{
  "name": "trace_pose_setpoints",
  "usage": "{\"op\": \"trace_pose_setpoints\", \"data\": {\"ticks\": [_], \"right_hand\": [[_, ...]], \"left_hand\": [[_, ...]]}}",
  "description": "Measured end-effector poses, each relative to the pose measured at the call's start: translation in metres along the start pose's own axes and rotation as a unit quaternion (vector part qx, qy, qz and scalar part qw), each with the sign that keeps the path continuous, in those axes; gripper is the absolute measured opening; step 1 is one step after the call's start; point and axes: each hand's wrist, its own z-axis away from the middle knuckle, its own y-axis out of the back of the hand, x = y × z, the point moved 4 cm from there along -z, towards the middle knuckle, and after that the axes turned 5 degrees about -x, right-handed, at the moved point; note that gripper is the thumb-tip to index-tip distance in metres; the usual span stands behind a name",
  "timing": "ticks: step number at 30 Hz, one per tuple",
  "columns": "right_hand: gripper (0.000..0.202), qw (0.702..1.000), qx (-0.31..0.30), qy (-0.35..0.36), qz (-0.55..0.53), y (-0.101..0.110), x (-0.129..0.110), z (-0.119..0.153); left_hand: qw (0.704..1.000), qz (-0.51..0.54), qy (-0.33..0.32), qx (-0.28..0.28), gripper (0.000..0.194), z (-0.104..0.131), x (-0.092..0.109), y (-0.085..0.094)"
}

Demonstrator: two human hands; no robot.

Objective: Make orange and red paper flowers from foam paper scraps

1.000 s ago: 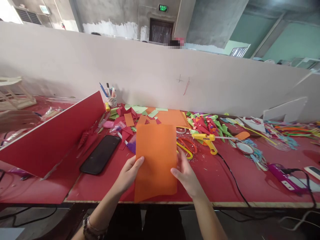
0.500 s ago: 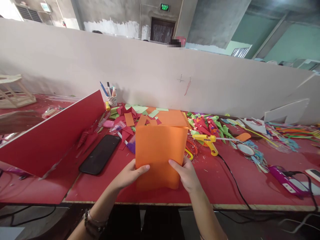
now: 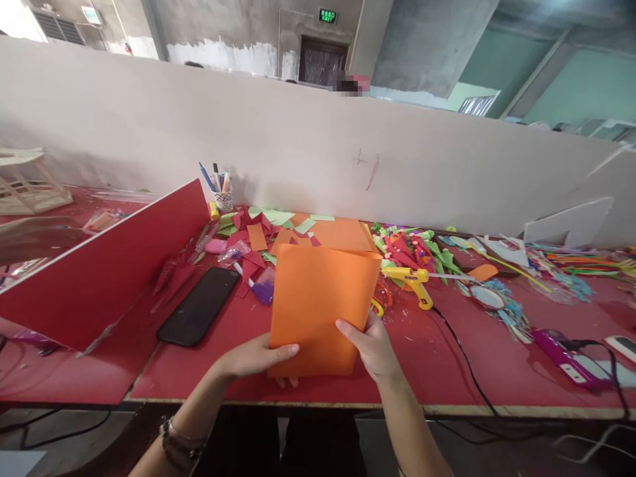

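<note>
Lower on the orange paper (image 3: 322,311) than half a second ago, the left hand (image 3: 248,356) has slid down toward its bottom left corner, and fingertips that were hidden now show beneath the bottom edge. The paper's top has swung toward the right, so it leans slightly, and more of the purple bag (image 3: 264,290) beside it is in view. The right hand (image 3: 375,348) is about where it was, thumb on the front face near the right edge.

Both hands have a closed grip on the paper, which is held up over the near part of the red tabletop (image 3: 427,371), between the black phone (image 3: 199,308) and the yellow glue gun (image 3: 420,288).

A second layer seems to show along the top edge; with the thumbs low and the top unsupported, the layers could slip out of line or the upper part could bow. Pressing unevenly might leave a crooked crease. The top right corner looks close to the glue gun's nozzle, so a further swing that way could snag or smear it; whether the gun is hot, I cannot tell. Pushing forward could scatter the paper scraps (image 3: 257,237).
</note>
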Motion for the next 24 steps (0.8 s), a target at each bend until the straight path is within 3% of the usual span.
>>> {"op": "trace_pose_setpoints", "data": {"ticks": [10,24], "right_hand": [[0.027,0.997,0.014,0.000,0.081,0.005,-0.003,0.001],[0.029,0.991,0.045,0.006,0.127,0.006,-0.007,0.001]], "left_hand": [[0.992,-0.090,-0.010,0.091,0.046,0.000,0.007,0.004],[0.986,-0.135,-0.012,0.093,0.042,0.002,0.015,0.005]]}}
